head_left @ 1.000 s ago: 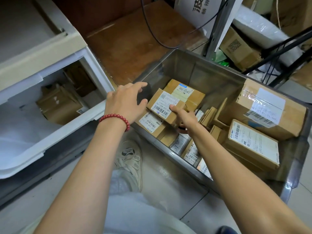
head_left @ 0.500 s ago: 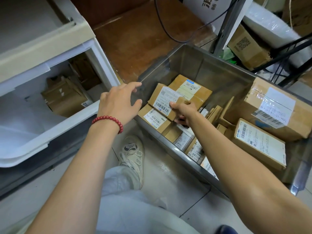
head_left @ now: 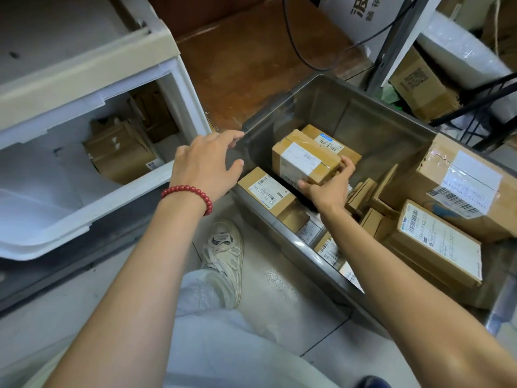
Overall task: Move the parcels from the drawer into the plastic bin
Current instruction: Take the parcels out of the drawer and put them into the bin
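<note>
The right hand (head_left: 330,189) pinches one end of a small parcel (head_left: 303,161), tilted inside the plastic bin (head_left: 335,91); held so near its edge, it may slip and tumble. The left hand (head_left: 204,163) hovers, fingers spread, at the bin's left corner; more parcels (head_left: 120,155) wait in the drawer (head_left: 84,217) left of the bin

Count: one plastic bin (head_left: 349,113), one drawer (head_left: 112,203), two hands (head_left: 205,166) (head_left: 327,189).
Two large parcels (head_left: 470,186) (head_left: 439,242) at three o'clock, one bracelet (head_left: 190,191), one shoe (head_left: 223,253).

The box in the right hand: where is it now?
In the head view, the box is inside the plastic bin near its left end, gripped by the right hand, just behind a labelled parcel.
</note>
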Tool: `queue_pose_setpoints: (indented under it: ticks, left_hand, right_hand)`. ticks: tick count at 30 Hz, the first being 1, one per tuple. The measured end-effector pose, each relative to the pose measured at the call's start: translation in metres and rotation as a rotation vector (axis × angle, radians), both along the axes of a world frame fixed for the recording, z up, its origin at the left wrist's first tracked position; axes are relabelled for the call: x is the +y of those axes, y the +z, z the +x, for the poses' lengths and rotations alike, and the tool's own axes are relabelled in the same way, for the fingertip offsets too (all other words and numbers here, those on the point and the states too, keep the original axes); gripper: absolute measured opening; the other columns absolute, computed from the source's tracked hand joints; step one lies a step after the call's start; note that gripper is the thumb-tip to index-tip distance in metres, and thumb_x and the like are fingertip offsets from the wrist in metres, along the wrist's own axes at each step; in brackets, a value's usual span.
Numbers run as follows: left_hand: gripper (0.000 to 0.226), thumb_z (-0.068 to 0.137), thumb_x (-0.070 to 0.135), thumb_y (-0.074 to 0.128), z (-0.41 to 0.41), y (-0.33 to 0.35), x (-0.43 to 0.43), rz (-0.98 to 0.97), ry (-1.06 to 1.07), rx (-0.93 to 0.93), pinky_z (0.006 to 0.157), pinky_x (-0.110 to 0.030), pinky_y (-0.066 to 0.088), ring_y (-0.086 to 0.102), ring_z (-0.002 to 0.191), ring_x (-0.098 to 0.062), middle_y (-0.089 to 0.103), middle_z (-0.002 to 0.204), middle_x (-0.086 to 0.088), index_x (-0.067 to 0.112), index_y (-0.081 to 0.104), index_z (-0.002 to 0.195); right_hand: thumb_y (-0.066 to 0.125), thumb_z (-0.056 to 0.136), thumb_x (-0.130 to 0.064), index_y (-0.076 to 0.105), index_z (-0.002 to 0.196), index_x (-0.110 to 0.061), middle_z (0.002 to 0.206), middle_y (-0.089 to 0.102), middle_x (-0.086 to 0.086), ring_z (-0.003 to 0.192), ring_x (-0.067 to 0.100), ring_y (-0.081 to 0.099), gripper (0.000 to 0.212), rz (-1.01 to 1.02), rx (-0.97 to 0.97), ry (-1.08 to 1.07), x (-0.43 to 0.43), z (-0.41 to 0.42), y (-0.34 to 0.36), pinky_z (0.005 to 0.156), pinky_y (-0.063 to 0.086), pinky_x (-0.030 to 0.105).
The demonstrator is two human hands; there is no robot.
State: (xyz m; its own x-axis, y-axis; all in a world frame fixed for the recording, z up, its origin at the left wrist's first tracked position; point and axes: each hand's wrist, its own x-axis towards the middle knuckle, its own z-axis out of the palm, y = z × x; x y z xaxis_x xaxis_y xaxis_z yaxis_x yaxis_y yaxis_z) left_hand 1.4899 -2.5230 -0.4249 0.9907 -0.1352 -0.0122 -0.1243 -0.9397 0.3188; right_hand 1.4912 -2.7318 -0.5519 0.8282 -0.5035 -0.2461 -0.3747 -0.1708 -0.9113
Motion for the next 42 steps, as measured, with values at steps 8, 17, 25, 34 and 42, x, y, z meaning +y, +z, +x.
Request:
queue_pose_setpoints:
  ticks: [8,17,25,34,42]
  left_hand:
    - [0.046,0.094,0.035,0.054,-0.007,-0.004,0.004,0.024,0.017,0.006,0.102,-0.050,0.036,0.049,0.122,-0.025,0.057,0.130,0.003,0.030,0.043,0.139]
    - [0.045,0.094,0.035,0.054,-0.008,-0.009,0.008,0.042,0.019,0.002,0.100,-0.049,0.038,0.049,0.121,-0.026,0.058,0.129,0.001,0.030,0.044,0.137]
    - [0.042,0.093,0.038,0.053,-0.005,-0.005,0.004,0.076,0.039,-0.059,0.096,-0.047,0.038,0.051,0.117,-0.026,0.060,0.124,0.001,0.027,0.048,0.133]
    - [0.044,0.092,0.037,0.055,-0.029,-0.019,0.019,0.111,0.072,0.024,0.097,-0.047,0.040,0.050,0.119,-0.025,0.060,0.127,0.002,0.028,0.048,0.135]
    - [0.043,0.092,0.039,0.054,-0.030,-0.021,0.025,0.142,0.076,-0.024,0.099,-0.047,0.038,0.048,0.122,-0.025,0.058,0.129,0.000,0.028,0.049,0.133]
  right_hand:
    - [0.085,0.069,-0.012,0.020,0.143,-0.023,0.145,0.042,0.005,0.135,0.026,0.041,0.099,-0.047,0.017,0.077,0.012,-0.005,-0.006,0.109,0.038,0.052]
    - [0.086,0.070,-0.021,0.011,0.148,-0.018,0.149,0.037,0.008,0.137,0.029,0.037,0.108,0.047,0.114,0.297,0.007,0.007,-0.009,0.113,0.030,0.046]
    - [0.088,0.062,-0.044,0.005,0.154,-0.020,0.161,0.017,0.004,0.146,0.028,0.022,0.127,-0.151,0.107,0.331,0.006,-0.013,-0.010,0.116,0.024,0.051]
    - [0.074,0.080,-0.046,0.014,0.154,-0.021,0.159,0.020,0.008,0.143,0.029,0.027,0.098,-0.143,0.135,0.331,-0.013,-0.005,-0.006,0.114,0.027,0.049]
    - [0.063,0.090,-0.043,0.031,0.146,-0.026,0.146,0.044,0.004,0.130,0.025,0.046,0.067,-0.292,0.152,0.375,-0.002,0.004,-0.006,0.100,0.045,0.046]
